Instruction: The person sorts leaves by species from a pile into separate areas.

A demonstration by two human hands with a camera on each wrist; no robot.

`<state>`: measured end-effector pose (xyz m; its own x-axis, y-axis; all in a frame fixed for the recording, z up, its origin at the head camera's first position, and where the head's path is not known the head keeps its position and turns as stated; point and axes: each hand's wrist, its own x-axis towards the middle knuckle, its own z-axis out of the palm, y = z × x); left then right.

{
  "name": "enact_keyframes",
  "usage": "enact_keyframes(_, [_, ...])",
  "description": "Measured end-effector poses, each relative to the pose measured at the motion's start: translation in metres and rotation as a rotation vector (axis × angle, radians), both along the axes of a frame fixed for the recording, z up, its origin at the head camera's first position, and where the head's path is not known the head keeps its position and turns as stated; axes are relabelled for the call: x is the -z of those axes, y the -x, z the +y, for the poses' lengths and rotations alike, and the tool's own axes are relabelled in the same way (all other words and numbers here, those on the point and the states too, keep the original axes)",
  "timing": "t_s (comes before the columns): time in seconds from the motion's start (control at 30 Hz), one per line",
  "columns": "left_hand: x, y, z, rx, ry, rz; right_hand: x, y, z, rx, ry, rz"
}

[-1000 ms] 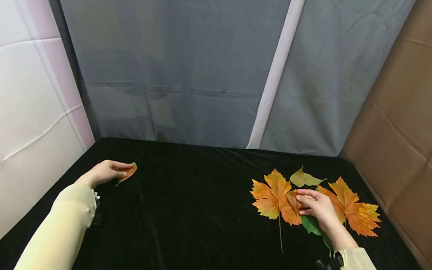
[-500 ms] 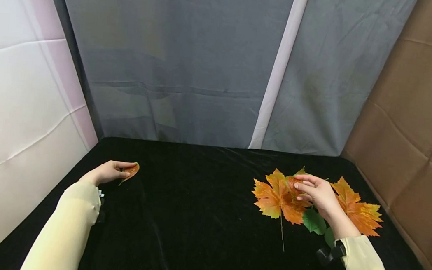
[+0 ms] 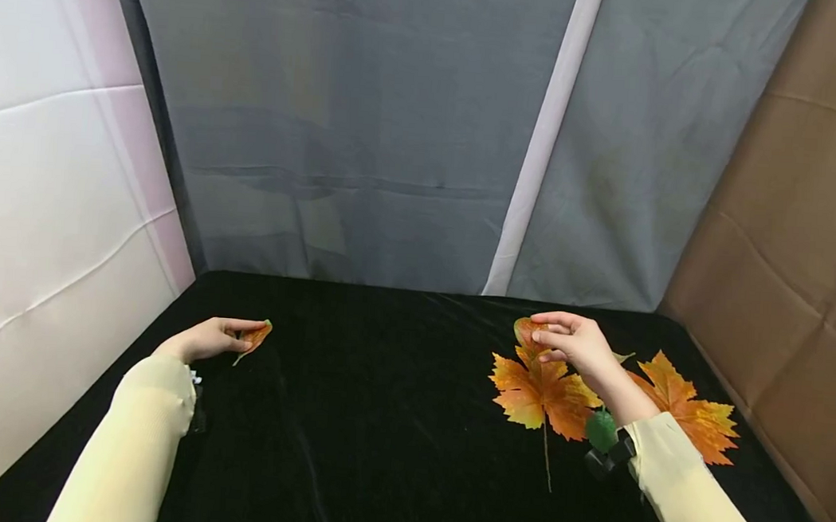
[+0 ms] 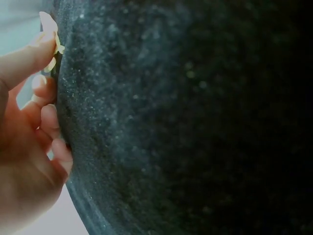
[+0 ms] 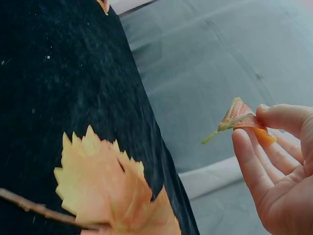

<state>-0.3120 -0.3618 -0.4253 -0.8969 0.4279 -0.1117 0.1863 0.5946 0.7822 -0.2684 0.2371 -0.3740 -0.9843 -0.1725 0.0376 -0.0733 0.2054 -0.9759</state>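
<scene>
At the far left of the black cloth, my left hand (image 3: 208, 338) pinches a small orange leaf (image 3: 258, 336) with a green tip between thumb and fingers. Only a yellowish edge of that leaf (image 4: 59, 48) shows in the left wrist view. On the right side, my right hand (image 3: 581, 344) pinches another small red-orange leaf (image 3: 526, 330) by its edge. The right wrist view has this leaf (image 5: 240, 115) raised off the cloth, its short stem pointing away from the fingers. Below it lies an orange maple leaf (image 3: 535, 388) with a long brown stem.
A second orange maple leaf (image 3: 682, 405) lies farther right, partly behind my right forearm. Between the two is a green leaf (image 3: 601, 432), and the tip of a yellow-green leaf (image 3: 624, 357) shows past my wrist. Grey curtain (image 3: 361, 130) and brown cloth (image 3: 810, 197) bound the table.
My right hand has carried its small leaf up and to the left, from between the maple leaves to the left one's top. My left hand has barely shifted, still pinching its leaf.
</scene>
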Motion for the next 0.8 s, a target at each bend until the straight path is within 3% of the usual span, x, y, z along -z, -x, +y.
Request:
enact_keyframes(0.13, [0.006, 0.004, -0.004, 0.027, -0.094, 0.008, -0.005, 0.01, -0.014, -0.025, -0.018, 0.01])
enact_keyframes(0.17, [0.009, 0.007, -0.008, 0.066, -0.139, 0.018, -0.006, 0.013, -0.018, -0.031, -0.025, 0.012])
enact_keyframes(0.27, [0.012, 0.008, -0.01, 0.097, -0.173, 0.034, -0.008, 0.02, -0.032, -0.055, -0.031, 0.023])
enact_keyframes(0.5, [0.005, -0.001, 0.006, -0.045, -0.047, 0.003, -0.011, 0.036, -0.068, -0.106, 0.0, 0.026])
enact_keyframes(0.7, [0.0, -0.003, 0.014, -0.056, 0.028, 0.021, -0.012, 0.046, -0.096, -0.123, 0.053, 0.003])
enact_keyframes(0.8, [-0.003, -0.005, 0.016, -0.079, 0.017, -0.003, -0.012, 0.049, -0.107, -0.134, 0.074, -0.017])
